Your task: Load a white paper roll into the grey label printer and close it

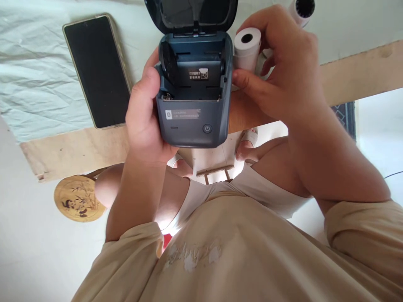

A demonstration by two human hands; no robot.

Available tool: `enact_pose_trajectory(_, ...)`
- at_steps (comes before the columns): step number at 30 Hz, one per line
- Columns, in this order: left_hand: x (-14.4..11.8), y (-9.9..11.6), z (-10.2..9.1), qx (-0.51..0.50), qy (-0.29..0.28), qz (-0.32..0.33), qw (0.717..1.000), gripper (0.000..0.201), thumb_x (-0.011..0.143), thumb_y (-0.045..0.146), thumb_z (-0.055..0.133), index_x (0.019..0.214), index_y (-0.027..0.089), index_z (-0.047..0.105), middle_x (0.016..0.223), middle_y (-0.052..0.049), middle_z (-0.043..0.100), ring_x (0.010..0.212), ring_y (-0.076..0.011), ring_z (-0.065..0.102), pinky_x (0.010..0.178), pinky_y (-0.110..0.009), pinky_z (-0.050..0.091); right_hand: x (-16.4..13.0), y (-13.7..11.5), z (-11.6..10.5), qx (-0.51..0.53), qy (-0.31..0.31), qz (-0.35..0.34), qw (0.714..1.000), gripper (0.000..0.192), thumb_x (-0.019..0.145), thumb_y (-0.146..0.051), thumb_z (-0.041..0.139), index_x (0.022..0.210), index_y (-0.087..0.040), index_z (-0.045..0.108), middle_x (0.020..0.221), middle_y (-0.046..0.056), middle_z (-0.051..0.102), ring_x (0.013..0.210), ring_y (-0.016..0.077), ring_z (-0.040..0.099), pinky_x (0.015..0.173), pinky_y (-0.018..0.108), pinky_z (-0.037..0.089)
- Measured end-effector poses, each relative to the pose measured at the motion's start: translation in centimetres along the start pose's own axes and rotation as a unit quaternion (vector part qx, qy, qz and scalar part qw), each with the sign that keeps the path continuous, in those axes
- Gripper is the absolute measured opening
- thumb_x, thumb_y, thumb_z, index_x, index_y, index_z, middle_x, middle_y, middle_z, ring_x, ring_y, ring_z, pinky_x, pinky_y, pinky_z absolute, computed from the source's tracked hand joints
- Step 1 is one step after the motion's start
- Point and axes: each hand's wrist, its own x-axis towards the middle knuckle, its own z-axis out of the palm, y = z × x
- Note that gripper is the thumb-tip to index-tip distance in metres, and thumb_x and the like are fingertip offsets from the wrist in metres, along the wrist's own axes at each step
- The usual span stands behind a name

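A dark blue label printer [189, 130] is held up over the table edge, its lid [192, 16] swung back and its paper bay exposed with no roll in it. My left hand [145, 109] wraps round the printer's left side, thumb on the rim. At the printer's right side, my right hand [280, 67] grips a white paper roll [247, 54] between thumb and fingers. The roll stands nearly upright, its dark core hole facing up. Some of the right fingers are hidden behind the roll.
A smartphone [97, 71] with a dark screen lies on the pale green cloth [34, 63] at left. Another white roll [302, 10] stands behind my right hand. The wooden table edge [78, 151] runs below. A round stool [80, 199] with a panda picture is at lower left.
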Motion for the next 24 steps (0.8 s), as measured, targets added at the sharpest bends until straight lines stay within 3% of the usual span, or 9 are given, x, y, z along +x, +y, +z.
enact_pose_trajectory(4, 0.0, 0.0, 0.4, 0.003, -0.008, 0.0, 1.0, 0.042, 0.094, 0.028, 0.018, 0.106, 0.023, 0.058, 0.104, -0.005, 0.07, 0.124, -0.0293, 0.056, 0.114, -0.049, 0.036, -0.2, -0.4, -0.1, -0.001, -0.002, 0.008, 1.0, 0.044, 0.074, -0.014, 0.054, 0.118, -0.012, 0.053, 0.105, 0.003, 0.059, 0.083, 0.0111, 0.054, 0.073, 0.028, 0.048)
enact_pose_trajectory(5, 0.0, 0.0, 0.5, -0.005, 0.022, -0.003, 1.0, 0.041, 0.094, 0.032, 0.019, 0.107, 0.022, 0.057, 0.103, -0.005, 0.069, 0.123, -0.0297, 0.056, 0.114, -0.051, 0.035, -0.2, -0.4, -0.1, -0.005, -0.001, 0.0, 1.0, 0.046, 0.073, -0.01, 0.051, 0.119, -0.011, 0.052, 0.108, 0.004, 0.06, 0.084, 0.0111, 0.054, 0.074, 0.027, 0.049)
enact_pose_trajectory(7, -0.1, 0.0, 0.6, 0.005, 0.01, -0.004, 1.0, 0.041, 0.094, 0.027, 0.019, 0.11, 0.02, 0.056, 0.103, -0.006, 0.069, 0.12, -0.028, 0.057, 0.115, -0.051, 0.034, -0.2, -0.3, 0.1, -0.015, -0.003, -0.026, 1.0, 0.05, 0.068, -0.003, 0.047, 0.117, -0.01, 0.054, 0.112, 0.006, 0.061, 0.09, 0.0129, 0.056, 0.084, 0.028, 0.051)
enact_pose_trajectory(10, 0.0, 0.1, 0.5, 0.012, 0.0, 0.003, 1.0, 0.043, 0.094, 0.03, 0.017, 0.111, 0.021, 0.055, 0.109, -0.007, 0.068, 0.127, -0.028, 0.053, 0.118, -0.05, 0.03, 0.0, 0.2, 0.7, -0.03, -0.006, -0.047, 0.998, 0.046, 0.068, -0.004, 0.051, 0.113, -0.012, 0.058, 0.109, 0.008, 0.061, 0.1, 0.0168, 0.056, 0.096, 0.031, 0.048)
enact_pose_trajectory(13, 0.0, 0.1, 0.4, 0.011, 0.005, -0.006, 1.0, 0.043, 0.094, 0.029, 0.015, 0.11, 0.023, 0.055, 0.114, -0.006, 0.068, 0.135, -0.0262, 0.047, 0.119, -0.049, 0.029, 0.1, 0.4, 1.3, -0.048, 0.02, -0.037, 0.998, 0.041, 0.075, -0.012, 0.053, 0.115, -0.016, 0.062, 0.106, 0.009, 0.057, 0.102, 0.0172, 0.055, 0.095, 0.032, 0.048)
enact_pose_trajectory(15, -0.1, 0.1, 0.4, -0.002, 0.013, -0.007, 1.0, 0.037, 0.094, 0.032, 0.024, 0.11, 0.023, 0.055, 0.115, -0.007, 0.068, 0.135, -0.0279, 0.047, 0.118, -0.049, 0.03, 0.0, -0.1, 1.1, -0.058, 0.02, -0.027, 0.998, 0.049, 0.075, -0.013, 0.053, 0.124, -0.018, 0.058, 0.108, 0.01, 0.056, 0.101, 0.0162, 0.055, 0.093, 0.031, 0.049)
enact_pose_trajectory(19, -0.3, -0.2, 0.3, -0.025, 0.052, 0.009, 0.998, 0.031, 0.091, 0.034, 0.038, 0.111, 0.023, 0.059, 0.112, -0.004, 0.069, 0.118, -0.027, 0.059, 0.11, -0.047, 0.041, -0.7, -2.1, -1.5, -0.069, -0.011, -0.008, 0.998, 0.059, 0.074, -0.017, 0.052, 0.133, -0.015, 0.05, 0.118, 0.01, 0.054, 0.106, 0.0169, 0.057, 0.09, 0.03, 0.051)
enact_pose_trajectory(21, -0.3, -0.4, 0.1, -0.016, 0.03, 0.03, 0.999, 0.033, 0.09, 0.037, 0.041, 0.111, 0.021, 0.06, 0.108, -0.004, 0.07, 0.105, -0.024, 0.064, 0.102, -0.045, 0.047, -1.0, -2.6, -3.4, -0.076, 0.041, -0.006, 0.996, 0.049, 0.078, -0.024, 0.051, 0.126, -0.017, 0.056, 0.116, 0.005, 0.057, 0.102, 0.0172, 0.059, 0.087, 0.029, 0.049)
enact_pose_trajectory(24, -0.3, -0.5, -0.1, -0.003, 0.026, 0.028, 0.999, 0.036, 0.09, 0.038, 0.042, 0.117, 0.02, 0.058, 0.108, -0.003, 0.068, 0.105, -0.0212, 0.064, 0.103, -0.046, 0.047, -0.8, -1.4, -4.7, -0.125, 0.095, 0.059, 0.986, 0.051, 0.084, -0.034, 0.043, 0.132, -0.021, 0.051, 0.123, -0.004, 0.056, 0.115, 0.0196, 0.055, 0.096, 0.031, 0.043)
